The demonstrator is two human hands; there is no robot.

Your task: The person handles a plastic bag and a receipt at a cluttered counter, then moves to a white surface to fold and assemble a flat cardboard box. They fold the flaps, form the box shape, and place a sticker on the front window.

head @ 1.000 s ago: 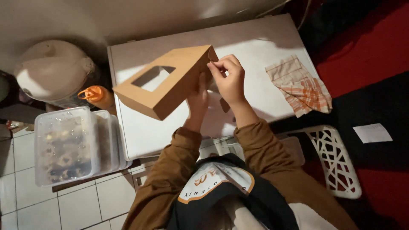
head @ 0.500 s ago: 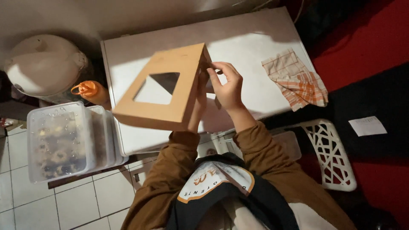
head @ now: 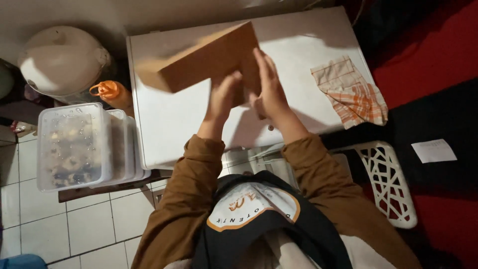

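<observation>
- Brown cardboard box (head: 209, 60) is held up above the white table (head: 298, 45), over its far left part, tilted; its left end is motion-blurred.
- Left hand (head: 224, 97) is at the box's near right end, fingers curled onto the underside; how tight the grip is, cannot tell.
- Right hand (head: 269, 82) lies flat against the box's right end, fingers straight and pressed together, pointing toward the table's far edge.
- Box sits between both palms at its right end; most of it sticks out left of the fingers, unsupported.
- Handling guess: light, thin card, stiff along folds but panels dent easily; matte, not slippery. Best held at edges and corners, not mid-panel.
- Checked orange cloth (head: 351, 89) lies at the table's right edge, well apart from the hands.
- Clear lidded containers (head: 79, 144) are stacked off the table's left edge; orange-capped bottle (head: 112, 92) and white round pot (head: 62, 60) are beyond them.
- White plastic chair (head: 388, 184) is at the near right.
</observation>
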